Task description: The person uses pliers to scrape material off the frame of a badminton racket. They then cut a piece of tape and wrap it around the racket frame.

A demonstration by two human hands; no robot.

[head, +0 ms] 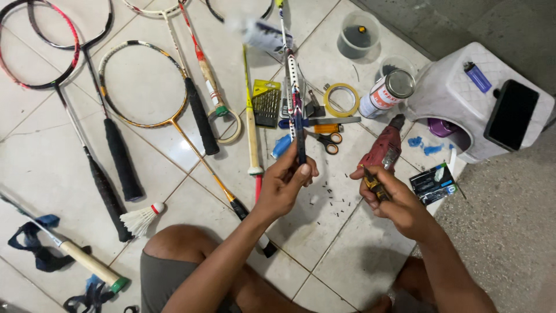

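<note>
My left hand (285, 184) grips the dark shaft of a badminton racket (294, 87) whose frame points away from me toward the top of the view. My right hand (387, 194) is closed on a small yellow-handled tool (372, 183), held just to the right of the shaft. A red power drill (383, 149) lies on the tiles right behind my right hand. Small black bits (333, 197) are scattered on the floor between my hands.
Several rackets (145, 87) lie across the white tiles at left, with a shuttlecock (139, 219). Scissors (329, 141), a tape roll (340, 99), a drill-bit case (266, 103), a can (385, 94) and a cup (358, 36) sit ahead. A white stool (457, 93) at right carries a phone (511, 115) and lighter (477, 76).
</note>
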